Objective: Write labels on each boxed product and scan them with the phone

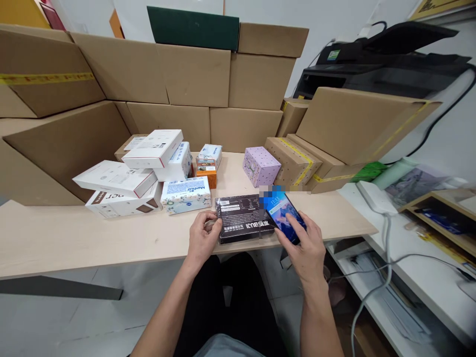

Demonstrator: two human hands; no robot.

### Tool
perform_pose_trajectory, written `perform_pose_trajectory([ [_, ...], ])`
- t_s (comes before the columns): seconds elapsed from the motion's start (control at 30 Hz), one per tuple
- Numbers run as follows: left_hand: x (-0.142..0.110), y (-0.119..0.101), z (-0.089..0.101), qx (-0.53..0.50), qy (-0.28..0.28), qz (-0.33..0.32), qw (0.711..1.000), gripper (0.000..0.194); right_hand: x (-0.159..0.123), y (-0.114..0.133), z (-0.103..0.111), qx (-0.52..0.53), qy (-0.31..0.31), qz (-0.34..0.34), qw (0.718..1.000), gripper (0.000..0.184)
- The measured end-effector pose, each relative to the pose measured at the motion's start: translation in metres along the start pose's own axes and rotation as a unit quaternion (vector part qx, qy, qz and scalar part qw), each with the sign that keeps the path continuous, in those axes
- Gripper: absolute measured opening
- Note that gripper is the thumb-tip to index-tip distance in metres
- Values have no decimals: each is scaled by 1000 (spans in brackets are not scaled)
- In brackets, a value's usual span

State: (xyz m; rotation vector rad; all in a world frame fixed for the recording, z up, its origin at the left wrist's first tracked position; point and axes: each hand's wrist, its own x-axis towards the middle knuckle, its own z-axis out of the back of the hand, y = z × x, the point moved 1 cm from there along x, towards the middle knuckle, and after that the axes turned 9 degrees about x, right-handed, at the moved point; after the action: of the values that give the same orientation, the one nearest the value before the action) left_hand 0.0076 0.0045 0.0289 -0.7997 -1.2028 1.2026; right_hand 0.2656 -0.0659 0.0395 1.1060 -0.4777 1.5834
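A flat black box (240,220) with white print, in shiny wrapping, lies at the front edge of the table. My left hand (204,233) is closed at its left end, thumb and fingers gripping that edge. Over the box's right end, my right hand (305,243) holds a smartphone (283,210), tilted, with its lit lock screen facing up. The thumb is at the phone's lower left edge, one finger lies on the screen, and the others are at its right side. The phone hides part of the box; its top corner is blurred out.
White boxes (115,178) and tissue packs (187,193) are piled at the left, with an orange box (206,176) beside them. A purple box (261,166) stands at the back right. Cardboard boxes (193,74) wall the table (148,248). Right are a printer (372,64) and cables.
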Motion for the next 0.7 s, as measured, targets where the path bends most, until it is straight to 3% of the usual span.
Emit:
perform_pose_trajectory([
  [0.2,0,3,-1,-9,-4,-5,1000,18,-8,-53,7,-85,25,-92,992,45],
  [0.47,-1,2,-1,0,-4,-8,1000,19,-13,-121,14,-128,197,-227,945,57],
  [0.6,-1,1,0,7,-2,-8,1000,21,-13,-131,11,-110,232,-246,934,55],
  [0.7,-1,-1,0,14,3,-3,1000,23,-6,-114,14,-107,214,-220,946,58],
])
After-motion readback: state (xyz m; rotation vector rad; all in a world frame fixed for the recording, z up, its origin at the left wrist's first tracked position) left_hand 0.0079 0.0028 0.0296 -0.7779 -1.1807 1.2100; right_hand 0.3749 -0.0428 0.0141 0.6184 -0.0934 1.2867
